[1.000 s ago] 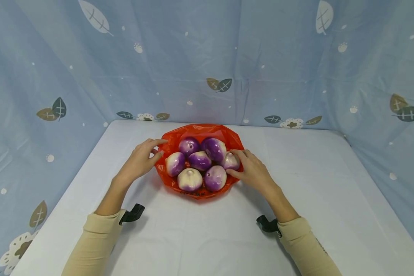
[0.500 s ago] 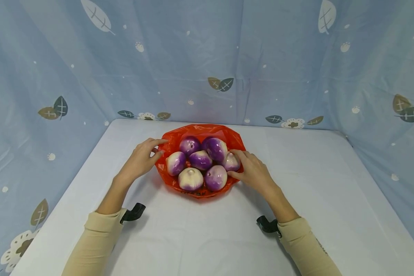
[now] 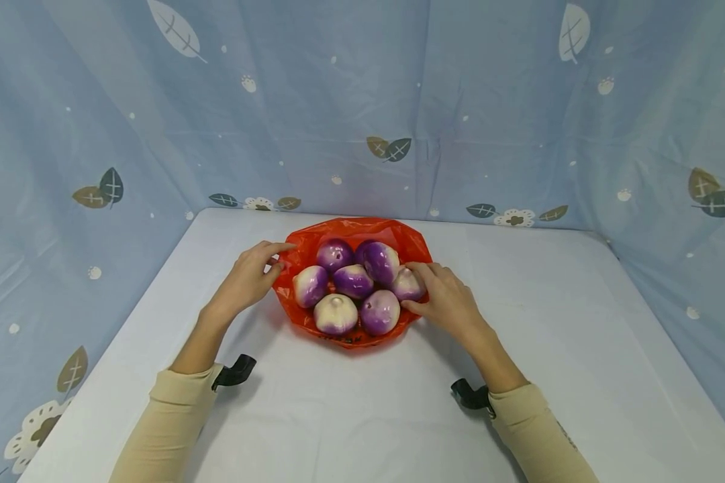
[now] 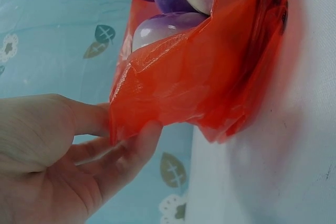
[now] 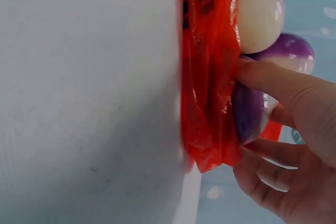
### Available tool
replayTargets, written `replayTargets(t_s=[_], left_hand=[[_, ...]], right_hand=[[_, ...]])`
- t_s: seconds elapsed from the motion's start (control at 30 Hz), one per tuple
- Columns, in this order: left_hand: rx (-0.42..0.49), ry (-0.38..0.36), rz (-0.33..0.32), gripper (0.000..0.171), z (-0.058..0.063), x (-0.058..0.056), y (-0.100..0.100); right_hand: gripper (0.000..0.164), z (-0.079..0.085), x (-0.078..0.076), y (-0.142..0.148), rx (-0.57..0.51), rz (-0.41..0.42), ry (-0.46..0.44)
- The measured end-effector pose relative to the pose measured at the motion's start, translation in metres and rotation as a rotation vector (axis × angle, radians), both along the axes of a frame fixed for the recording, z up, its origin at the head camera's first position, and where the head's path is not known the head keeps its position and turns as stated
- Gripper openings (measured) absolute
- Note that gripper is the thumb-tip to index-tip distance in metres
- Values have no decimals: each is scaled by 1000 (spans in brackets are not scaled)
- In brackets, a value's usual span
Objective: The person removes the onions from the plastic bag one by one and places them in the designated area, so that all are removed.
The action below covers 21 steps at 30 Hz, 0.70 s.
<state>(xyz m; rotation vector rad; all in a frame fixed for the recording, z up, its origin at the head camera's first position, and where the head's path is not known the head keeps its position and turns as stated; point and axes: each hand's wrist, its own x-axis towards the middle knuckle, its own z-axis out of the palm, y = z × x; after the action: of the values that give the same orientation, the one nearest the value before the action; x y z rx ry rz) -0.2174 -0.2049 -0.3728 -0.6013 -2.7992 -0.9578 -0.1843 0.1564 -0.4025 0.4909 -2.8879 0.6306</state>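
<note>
Several glossy purple-and-white turnips lie in an opened-out red plastic bag (image 3: 350, 228) on the table, in the head view. My left hand (image 3: 246, 278) pinches the bag's left edge; in the left wrist view the thumb is on one side of the red plastic (image 4: 157, 87) and the fingers on the other. At the bag's right side my right hand (image 3: 450, 298) holds the rightmost turnip (image 3: 407, 287) between thumb and fingers. In the right wrist view the thumb lies across this turnip (image 5: 249, 111) beside the bag's edge, and the fingers reach around its far side.
A white cloth covers the table (image 3: 350, 416). Blue patterned fabric (image 3: 314, 100) hangs behind it and along both sides. A black wrist mount (image 3: 235, 371) sticks out from the left sleeve, and another black mount (image 3: 470, 394) from the right one.
The head view has shifted very slightly, so everything appears a little further right. Both hands keep the same hold on the bag and the turnip.
</note>
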Motion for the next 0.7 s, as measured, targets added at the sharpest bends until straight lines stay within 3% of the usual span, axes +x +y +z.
replayTargets(t_s=[0.7], left_hand=[[8, 8, -6, 40, -1, -2, 0]], right_hand=[[68, 16, -1, 18, -5, -45, -41]])
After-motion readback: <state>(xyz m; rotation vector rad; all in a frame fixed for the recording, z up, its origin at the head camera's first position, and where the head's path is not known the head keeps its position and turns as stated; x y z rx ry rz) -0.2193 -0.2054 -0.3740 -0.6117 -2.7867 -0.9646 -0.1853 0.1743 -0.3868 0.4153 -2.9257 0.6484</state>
